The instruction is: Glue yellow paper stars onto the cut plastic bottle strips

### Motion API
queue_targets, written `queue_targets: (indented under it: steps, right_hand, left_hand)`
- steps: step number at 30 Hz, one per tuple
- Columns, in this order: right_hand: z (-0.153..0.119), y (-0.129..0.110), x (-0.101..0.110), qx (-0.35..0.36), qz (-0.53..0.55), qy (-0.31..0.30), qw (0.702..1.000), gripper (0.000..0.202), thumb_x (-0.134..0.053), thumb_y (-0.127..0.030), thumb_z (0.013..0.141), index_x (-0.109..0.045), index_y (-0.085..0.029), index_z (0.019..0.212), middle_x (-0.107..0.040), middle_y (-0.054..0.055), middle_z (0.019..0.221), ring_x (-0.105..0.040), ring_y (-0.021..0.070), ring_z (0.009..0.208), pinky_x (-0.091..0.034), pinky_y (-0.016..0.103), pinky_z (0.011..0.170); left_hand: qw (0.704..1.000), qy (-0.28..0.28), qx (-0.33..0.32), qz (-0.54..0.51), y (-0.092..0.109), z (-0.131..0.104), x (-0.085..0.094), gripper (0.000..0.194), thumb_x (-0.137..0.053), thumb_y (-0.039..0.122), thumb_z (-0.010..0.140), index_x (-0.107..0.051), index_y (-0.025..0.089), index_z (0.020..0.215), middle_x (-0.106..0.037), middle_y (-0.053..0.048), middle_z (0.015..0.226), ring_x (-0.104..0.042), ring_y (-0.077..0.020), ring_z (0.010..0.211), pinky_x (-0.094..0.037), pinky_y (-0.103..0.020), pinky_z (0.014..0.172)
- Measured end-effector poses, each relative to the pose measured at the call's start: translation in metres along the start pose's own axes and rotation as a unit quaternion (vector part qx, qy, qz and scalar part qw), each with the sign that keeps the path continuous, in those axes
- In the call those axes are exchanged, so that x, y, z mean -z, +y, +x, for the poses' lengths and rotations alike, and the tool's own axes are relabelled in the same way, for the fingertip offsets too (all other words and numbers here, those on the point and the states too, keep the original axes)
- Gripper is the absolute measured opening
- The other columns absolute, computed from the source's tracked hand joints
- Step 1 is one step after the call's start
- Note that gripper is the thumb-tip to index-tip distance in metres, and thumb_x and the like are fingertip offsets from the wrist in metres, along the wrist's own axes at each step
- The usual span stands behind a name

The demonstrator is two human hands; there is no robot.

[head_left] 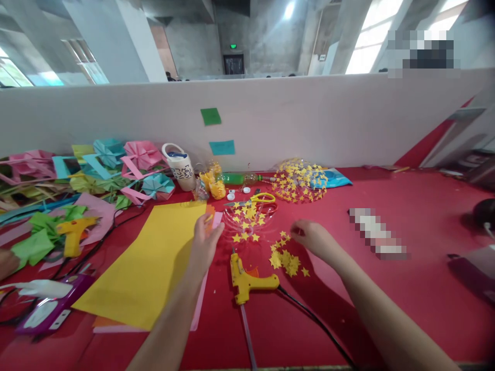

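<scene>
Left grip (208,233), right grip (297,229), can't say if closed, yellow stars (286,261) near right, illegibly lettered white cup (183,173)

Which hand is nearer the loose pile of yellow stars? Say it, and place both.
Right. The right hand is near the far edge of the star pile; the left hand is farther off, to its left.
</scene>
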State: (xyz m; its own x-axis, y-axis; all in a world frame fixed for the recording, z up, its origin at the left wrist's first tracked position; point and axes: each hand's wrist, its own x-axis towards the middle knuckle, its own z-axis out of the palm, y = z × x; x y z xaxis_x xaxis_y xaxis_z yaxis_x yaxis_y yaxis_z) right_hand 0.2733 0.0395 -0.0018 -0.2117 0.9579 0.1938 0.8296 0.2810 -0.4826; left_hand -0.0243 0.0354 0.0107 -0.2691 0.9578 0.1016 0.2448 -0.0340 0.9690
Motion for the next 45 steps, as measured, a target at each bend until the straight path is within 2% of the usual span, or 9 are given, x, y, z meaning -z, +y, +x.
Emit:
queue_targets:
  steps: [3, 9, 14, 18, 27, 30, 33, 36, 45]
  right_hand:
    - [-0.006, 0.004, -0.007, 0.024, -0.018, -0.040, 0.999, 0.014, -0.053, -0.014, 0.077, -0.065, -0.018, 0.073, -0.065, 0.005, 0.076, -0.058, 0.0158, 0.066, -0.038, 0.024, 0.061]
    - [-0.018, -0.006, -0.011, 0.089, -0.004, -0.104, 0.991, 0.014, -0.054, -0.014, 0.080, -0.066, -0.020, 0.078, -0.064, 0.003, 0.079, -0.059, 0.0149, 0.073, -0.039, 0.022, 0.067]
    - [-0.020, -0.009, -0.004, 0.113, 0.021, -0.145, 0.983, 0.014, -0.061, -0.018, 0.077, -0.066, -0.020, 0.090, -0.062, 0.004, 0.088, -0.057, 0.0156, 0.079, -0.039, 0.023, 0.069]
    - [-0.017, -0.009, -0.009, 0.107, 0.039, -0.158, 0.981, 0.008, -0.061, -0.015, 0.077, -0.065, -0.017, 0.083, -0.061, 0.005, 0.085, -0.054, 0.0155, 0.078, -0.038, 0.023, 0.068]
    - [-0.012, 0.002, -0.019, 0.048, 0.104, -0.128, 0.985, 0.020, -0.049, -0.020, 0.088, -0.063, -0.016, 0.073, -0.060, 0.003, 0.075, -0.056, 0.0144, 0.072, -0.038, 0.023, 0.066]
    - [-0.012, -0.005, -0.011, 0.031, 0.131, -0.120, 0.984, 0.023, -0.049, -0.029, 0.090, -0.064, -0.016, 0.078, -0.062, 0.003, 0.078, -0.057, 0.0141, 0.071, -0.040, 0.023, 0.065]
    - [-0.014, -0.025, 0.002, 0.025, 0.204, -0.119, 0.971, 0.024, -0.052, -0.033, 0.089, -0.064, -0.016, 0.077, -0.060, 0.001, 0.075, -0.056, 0.0126, 0.070, -0.040, 0.022, 0.062]
    - [-0.016, -0.049, 0.013, 0.034, 0.277, -0.113, 0.954, 0.021, -0.056, -0.031, 0.087, -0.063, -0.016, 0.074, -0.058, 0.000, 0.073, -0.053, 0.0118, 0.069, -0.039, 0.022, 0.063]
    - [-0.014, -0.082, 0.020, 0.069, 0.227, -0.104, 0.966, 0.024, -0.051, -0.029, 0.090, -0.063, -0.016, 0.072, -0.057, -0.001, 0.068, -0.052, 0.0112, 0.064, -0.037, 0.022, 0.060]
  left_hand:
    - [0.994, 0.069, -0.090, -0.009, 0.011, 0.006, -0.005, 0.041, -0.064, 0.036, 0.076, -0.049, 0.024, 0.111, -0.049, -0.009, 0.124, -0.049, -0.0210, 0.118, -0.043, -0.037, 0.098]
    - [0.983, 0.040, -0.172, -0.054, 0.020, 0.011, -0.021, 0.030, -0.059, 0.029, 0.080, -0.051, 0.022, 0.108, -0.054, -0.007, 0.111, -0.057, -0.0148, 0.097, -0.049, -0.028, 0.083]
    - [0.980, 0.076, -0.168, -0.069, -0.004, 0.015, -0.020, 0.029, -0.063, 0.027, 0.078, -0.053, 0.021, 0.105, -0.056, -0.005, 0.108, -0.058, -0.0134, 0.090, -0.049, -0.026, 0.077]
    - [0.982, 0.089, -0.154, -0.066, -0.015, 0.020, -0.012, 0.029, -0.064, 0.027, 0.076, -0.055, 0.022, 0.103, -0.056, -0.004, 0.108, -0.058, -0.0134, 0.089, -0.049, -0.026, 0.075]
    - [0.979, 0.078, -0.185, -0.025, 0.002, 0.002, -0.014, 0.023, -0.062, 0.025, 0.079, -0.057, 0.020, 0.102, -0.059, -0.003, 0.098, -0.055, -0.0115, 0.079, -0.046, -0.023, 0.073]
    - [0.977, 0.010, -0.215, -0.002, 0.018, -0.015, -0.016, 0.017, -0.058, 0.021, 0.082, -0.059, 0.021, 0.098, -0.059, -0.001, 0.088, -0.055, -0.0120, 0.076, -0.045, -0.023, 0.069]
    - [0.947, -0.175, -0.258, 0.078, 0.037, -0.032, -0.021, 0.008, -0.053, 0.019, 0.084, -0.061, 0.019, 0.082, -0.059, -0.001, 0.078, -0.053, -0.0117, 0.069, -0.042, -0.023, 0.063]
    - [0.907, -0.277, -0.281, 0.146, 0.049, -0.043, -0.029, 0.006, -0.054, 0.021, 0.084, -0.060, 0.018, 0.084, -0.056, 0.000, 0.078, -0.048, -0.0107, 0.065, -0.038, -0.024, 0.061]
    - [0.921, -0.262, -0.245, 0.154, 0.046, -0.046, -0.029, 0.007, -0.049, 0.017, 0.083, -0.054, 0.019, 0.079, -0.053, 0.001, 0.075, -0.048, -0.0106, 0.064, -0.036, -0.023, 0.060]
